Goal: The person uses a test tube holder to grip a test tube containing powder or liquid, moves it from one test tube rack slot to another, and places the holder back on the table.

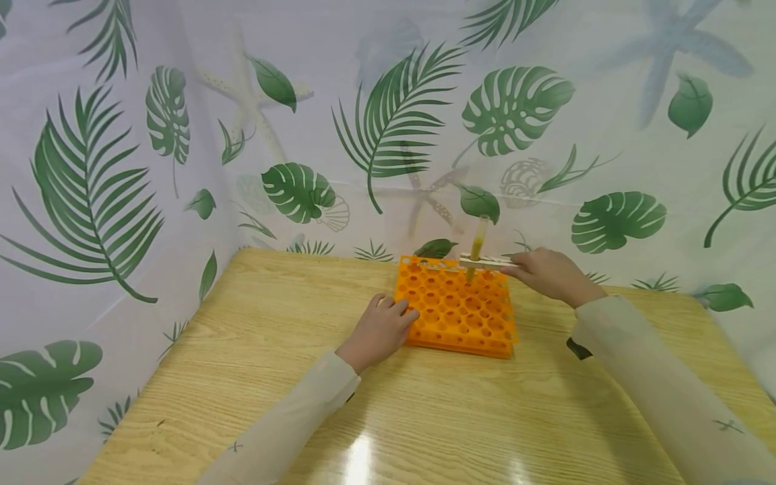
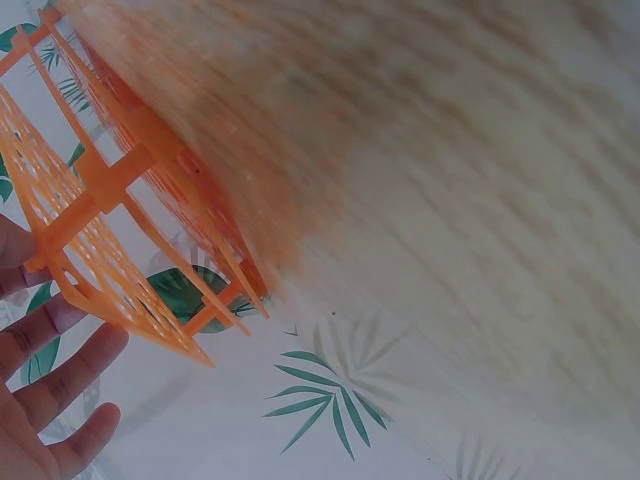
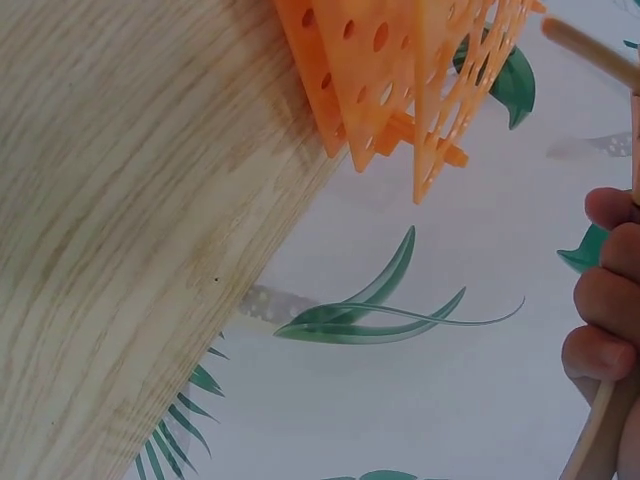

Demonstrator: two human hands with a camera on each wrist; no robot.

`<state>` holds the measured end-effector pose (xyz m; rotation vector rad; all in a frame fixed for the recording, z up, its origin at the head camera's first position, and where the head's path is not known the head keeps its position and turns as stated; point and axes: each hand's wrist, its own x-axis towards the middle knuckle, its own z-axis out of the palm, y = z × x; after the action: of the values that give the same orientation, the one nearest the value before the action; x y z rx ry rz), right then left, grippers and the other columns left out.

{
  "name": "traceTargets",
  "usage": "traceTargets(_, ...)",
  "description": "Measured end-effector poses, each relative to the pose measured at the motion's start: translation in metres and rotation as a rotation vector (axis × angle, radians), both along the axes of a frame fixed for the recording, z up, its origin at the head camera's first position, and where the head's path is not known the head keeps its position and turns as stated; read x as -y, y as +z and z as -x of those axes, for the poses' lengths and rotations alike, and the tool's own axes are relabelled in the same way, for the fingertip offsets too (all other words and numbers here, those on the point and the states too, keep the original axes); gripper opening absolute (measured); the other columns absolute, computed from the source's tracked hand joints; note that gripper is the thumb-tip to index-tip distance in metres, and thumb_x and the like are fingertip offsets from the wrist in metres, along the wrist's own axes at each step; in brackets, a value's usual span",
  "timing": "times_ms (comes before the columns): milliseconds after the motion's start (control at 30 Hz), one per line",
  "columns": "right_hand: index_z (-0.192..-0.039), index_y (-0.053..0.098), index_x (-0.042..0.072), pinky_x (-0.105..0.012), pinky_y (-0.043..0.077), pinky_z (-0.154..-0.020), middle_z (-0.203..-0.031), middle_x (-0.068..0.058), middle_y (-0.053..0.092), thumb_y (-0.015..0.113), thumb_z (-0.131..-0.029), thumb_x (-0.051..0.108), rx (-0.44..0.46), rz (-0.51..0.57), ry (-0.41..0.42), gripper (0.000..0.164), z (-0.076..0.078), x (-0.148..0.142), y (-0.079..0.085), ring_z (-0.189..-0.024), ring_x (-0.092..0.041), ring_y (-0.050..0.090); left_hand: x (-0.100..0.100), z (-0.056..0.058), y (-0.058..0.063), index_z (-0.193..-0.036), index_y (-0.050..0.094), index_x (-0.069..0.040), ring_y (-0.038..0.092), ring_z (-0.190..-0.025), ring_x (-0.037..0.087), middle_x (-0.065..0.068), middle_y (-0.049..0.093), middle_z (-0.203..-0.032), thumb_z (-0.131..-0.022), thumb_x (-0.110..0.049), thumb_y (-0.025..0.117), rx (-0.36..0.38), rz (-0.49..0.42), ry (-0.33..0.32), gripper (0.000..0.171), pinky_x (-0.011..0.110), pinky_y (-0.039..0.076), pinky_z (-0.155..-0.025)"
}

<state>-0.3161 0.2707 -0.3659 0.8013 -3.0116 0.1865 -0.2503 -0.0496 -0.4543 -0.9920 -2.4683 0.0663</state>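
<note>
An orange test tube rack stands on the table, its top full of round holes. My left hand is at its left side, the fingertips at the edge of the top plate. In the left wrist view the fingers are spread and fairly straight beside the rack. My right hand grips a wooden test tube clamp, its handle end showing below the fist in the right wrist view. Held in the clamp's jaws is a glass test tube with yellow-brown contents, slightly tilted, its lower end over the rack's back rows.
The light wood table reaches back to a white cloth backdrop printed with green leaves and starfish. A second side of the cloth rises along the table's left edge.
</note>
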Motion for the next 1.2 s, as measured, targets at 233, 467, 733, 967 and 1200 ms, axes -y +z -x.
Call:
traceTargets(233,-0.095,0.067,0.004,-0.040,0.048,-0.067,-0.067,-0.001,0.061,0.049,-0.095,0.041,-0.012,-0.002,-0.004,0.041,0.009,-0.001,-0.008,-0.060,-0.015,0.054,0.000,0.000,0.000,-0.098,0.058,-0.022,0.060,-0.087,0.017,-0.006,0.057,-0.089,-0.092,-0.024,0.058,-0.006,0.004,0.004,0.006,0.039,0.045,-0.095)
traceTargets(467,-0.103,0.068,0.002,-0.049,0.051,-0.081,-0.090,-0.011,0.071,0.051,-0.096,0.036,-0.024,0.013,0.006,0.039,0.013,0.001,-0.011,-0.079,-0.027,0.066,0.001,0.000,0.000,-0.098,0.058,-0.022,0.060,-0.087,0.017,-0.005,0.057,-0.089,-0.093,-0.024,0.057,-0.002,0.006,0.007,0.006,0.040,0.045,-0.095)
traceTargets(733,-0.086,0.066,0.007,-0.042,0.050,-0.068,-0.070,-0.001,0.063,0.053,-0.095,0.034,-0.024,0.031,0.008,0.032,0.016,0.004,-0.014,-0.062,-0.014,0.055,0.001,-0.001,0.001,-0.099,0.058,-0.023,0.060,-0.088,0.017,-0.006,0.058,-0.090,-0.092,-0.025,0.058,-0.007,0.009,0.011,0.007,0.039,0.046,-0.095)
traceTargets(967,-0.078,0.060,0.010,-0.036,0.045,-0.063,-0.061,0.002,0.052,0.052,-0.095,0.034,-0.019,0.023,-0.002,0.031,0.021,0.004,-0.018,-0.056,-0.013,0.046,0.001,-0.001,0.001,-0.099,0.057,-0.022,0.060,-0.088,0.017,-0.006,0.058,-0.091,-0.092,-0.025,0.058,-0.001,0.016,0.016,0.008,0.039,0.045,-0.095)
traceTargets(1200,-0.089,0.067,0.005,-0.039,0.047,-0.065,-0.068,0.000,0.060,0.050,-0.095,0.042,-0.003,0.023,-0.009,0.042,0.025,0.003,-0.023,-0.060,-0.014,0.050,0.001,0.000,0.001,-0.099,0.057,-0.022,0.060,-0.087,0.017,-0.006,0.058,-0.091,-0.092,-0.025,0.058,-0.010,0.026,0.018,0.007,0.039,0.046,-0.094)
